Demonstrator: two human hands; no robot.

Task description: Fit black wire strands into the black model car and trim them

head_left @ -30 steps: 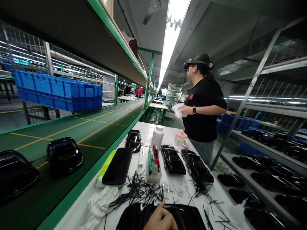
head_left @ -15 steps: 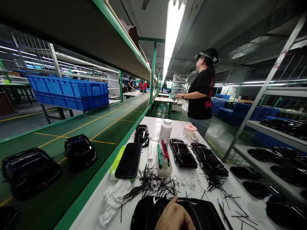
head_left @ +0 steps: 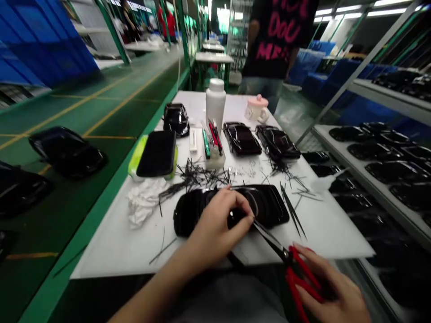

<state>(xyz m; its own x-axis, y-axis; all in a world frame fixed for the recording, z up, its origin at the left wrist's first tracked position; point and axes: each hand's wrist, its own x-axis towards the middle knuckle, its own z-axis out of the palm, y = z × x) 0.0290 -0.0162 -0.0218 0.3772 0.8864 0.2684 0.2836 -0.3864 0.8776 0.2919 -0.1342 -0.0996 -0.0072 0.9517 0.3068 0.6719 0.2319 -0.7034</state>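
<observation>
A glossy black model car [head_left: 269,204] lies crosswise near the front of the white table. Across its middle rests my left hand [head_left: 218,220], with thumb and fingertips pinched together at the car's near side. Whatever sits in that pinch is too small to make out. My right hand [head_left: 332,287] grips red-handled scissors [head_left: 286,255] by their handles. The blades point up and left, their tips touching or nearly touching my left fingertips. Thin black strips [head_left: 198,175] lie scattered behind the car, and a pair of long dark strips [head_left: 292,211] lies to its right.
Behind are a phone [head_left: 156,154], crumpled tissue [head_left: 144,202], a pen holder [head_left: 215,160], a white bottle [head_left: 215,101], a lidded mug [head_left: 257,107] and several more cars. A green conveyor [head_left: 111,105] runs left; a rack [head_left: 323,134] stands right. A person [head_left: 276,40] stands beyond.
My view has tilted down, bringing both forearms and the scissors into sight. The visible hand was over the car before; now the left fingertips meet the scissor tips. The person beyond has turned.
</observation>
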